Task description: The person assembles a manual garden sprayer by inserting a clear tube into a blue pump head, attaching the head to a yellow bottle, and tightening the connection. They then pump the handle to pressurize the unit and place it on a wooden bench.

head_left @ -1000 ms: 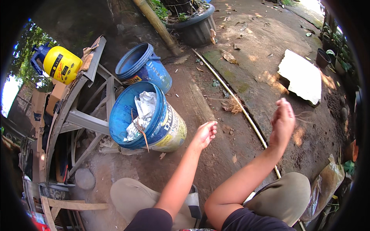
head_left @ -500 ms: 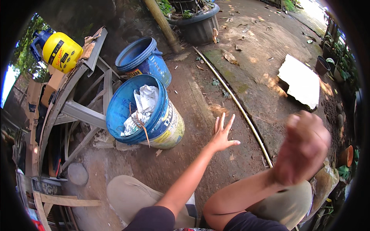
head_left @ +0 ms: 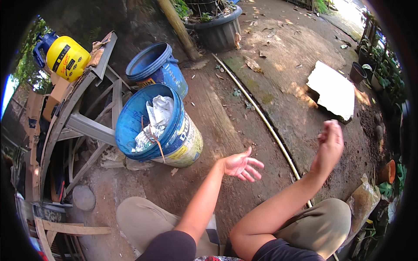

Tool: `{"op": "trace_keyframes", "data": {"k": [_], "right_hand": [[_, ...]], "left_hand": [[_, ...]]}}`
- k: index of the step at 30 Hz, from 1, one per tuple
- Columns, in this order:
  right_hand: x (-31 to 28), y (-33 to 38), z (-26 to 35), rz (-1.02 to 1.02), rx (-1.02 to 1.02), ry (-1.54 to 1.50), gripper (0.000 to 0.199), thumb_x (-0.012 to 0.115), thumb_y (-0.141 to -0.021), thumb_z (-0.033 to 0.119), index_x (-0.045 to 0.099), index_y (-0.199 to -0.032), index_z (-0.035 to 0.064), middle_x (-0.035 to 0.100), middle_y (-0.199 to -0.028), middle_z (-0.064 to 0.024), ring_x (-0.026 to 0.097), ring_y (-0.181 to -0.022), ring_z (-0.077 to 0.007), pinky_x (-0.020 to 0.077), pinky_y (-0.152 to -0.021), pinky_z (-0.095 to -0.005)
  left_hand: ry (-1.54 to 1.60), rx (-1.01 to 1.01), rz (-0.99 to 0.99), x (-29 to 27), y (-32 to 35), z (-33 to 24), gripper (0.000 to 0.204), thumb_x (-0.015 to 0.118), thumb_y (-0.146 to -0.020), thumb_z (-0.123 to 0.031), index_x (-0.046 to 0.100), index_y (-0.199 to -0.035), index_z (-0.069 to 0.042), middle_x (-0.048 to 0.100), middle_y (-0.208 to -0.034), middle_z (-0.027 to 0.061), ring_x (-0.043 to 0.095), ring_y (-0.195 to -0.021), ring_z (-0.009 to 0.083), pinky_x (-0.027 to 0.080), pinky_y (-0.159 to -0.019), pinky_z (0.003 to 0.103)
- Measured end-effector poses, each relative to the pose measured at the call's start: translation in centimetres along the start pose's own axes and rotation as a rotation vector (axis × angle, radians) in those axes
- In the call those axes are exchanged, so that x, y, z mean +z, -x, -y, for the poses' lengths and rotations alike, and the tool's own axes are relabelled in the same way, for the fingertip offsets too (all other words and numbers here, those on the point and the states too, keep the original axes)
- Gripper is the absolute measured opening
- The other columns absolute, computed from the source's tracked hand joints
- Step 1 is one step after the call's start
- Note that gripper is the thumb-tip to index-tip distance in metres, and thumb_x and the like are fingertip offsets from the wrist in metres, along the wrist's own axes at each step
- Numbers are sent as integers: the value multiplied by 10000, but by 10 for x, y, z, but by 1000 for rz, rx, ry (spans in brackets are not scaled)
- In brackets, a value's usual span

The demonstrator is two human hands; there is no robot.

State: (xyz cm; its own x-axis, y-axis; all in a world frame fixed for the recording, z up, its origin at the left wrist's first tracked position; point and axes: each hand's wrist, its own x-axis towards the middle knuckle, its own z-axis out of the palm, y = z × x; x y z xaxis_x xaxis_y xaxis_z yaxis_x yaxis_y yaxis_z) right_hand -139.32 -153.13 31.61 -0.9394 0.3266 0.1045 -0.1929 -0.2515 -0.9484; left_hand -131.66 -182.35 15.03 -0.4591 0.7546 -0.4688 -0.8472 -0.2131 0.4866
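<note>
My left hand (head_left: 242, 165) is held out over the dirt ground, palm up, fingers spread, holding nothing. It hovers just right of a tilted blue bucket (head_left: 176, 143) stuffed with crumpled paper (head_left: 159, 115). My right hand (head_left: 330, 143) is raised higher to the right, fingers loosely curled, with nothing visible in it. Both forearms rise from my knees at the bottom edge.
A second blue bucket (head_left: 154, 69) stands behind the first. A yellow container (head_left: 67, 56) sits on a grey wooden frame (head_left: 82, 126) at the left. A thin pale pipe (head_left: 265, 124) runs diagonally across the ground. A white slab (head_left: 333, 91) lies at right, a dark planter (head_left: 220, 28) beyond.
My right hand was swinging blurred low at the right and is now raised and still. My left hand turned palm up and dropped slightly toward the bucket.
</note>
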Motion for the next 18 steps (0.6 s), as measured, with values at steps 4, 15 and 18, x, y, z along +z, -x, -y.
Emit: {"op": "trace_keyframes", "data": {"k": [4,15,18], "right_hand": [[43,15,-71,412,271,752,345,628,-1005,342,683,-902,18,641,-730,-57,561,-662,-154,490,-652,-345],[45,23,-29,320,133,460,263,592,-1028,240,658,-918,11,658,-808,-19,552,-716,-102,469,-694,-292],[53,40,-24,361,181,543,252,580,-1032,228,660,-909,23,642,-803,0,540,-745,-90,457,-702,-279]], "left_hand": [[-453,-63,-588,-5,-7,7,708,541,-948,-682,599,-1326,-86,610,-1326,192,649,-1130,334,543,-938,411],[-1173,-457,-1520,-5,25,78,1142,817,-803,-512,76,-1639,-279,1,-1652,296,243,-1468,542,448,-1107,551],[-1183,-212,-1621,-56,62,97,623,786,-863,-344,557,-1402,-131,559,-1337,273,588,-1231,408,546,-947,453]]}}
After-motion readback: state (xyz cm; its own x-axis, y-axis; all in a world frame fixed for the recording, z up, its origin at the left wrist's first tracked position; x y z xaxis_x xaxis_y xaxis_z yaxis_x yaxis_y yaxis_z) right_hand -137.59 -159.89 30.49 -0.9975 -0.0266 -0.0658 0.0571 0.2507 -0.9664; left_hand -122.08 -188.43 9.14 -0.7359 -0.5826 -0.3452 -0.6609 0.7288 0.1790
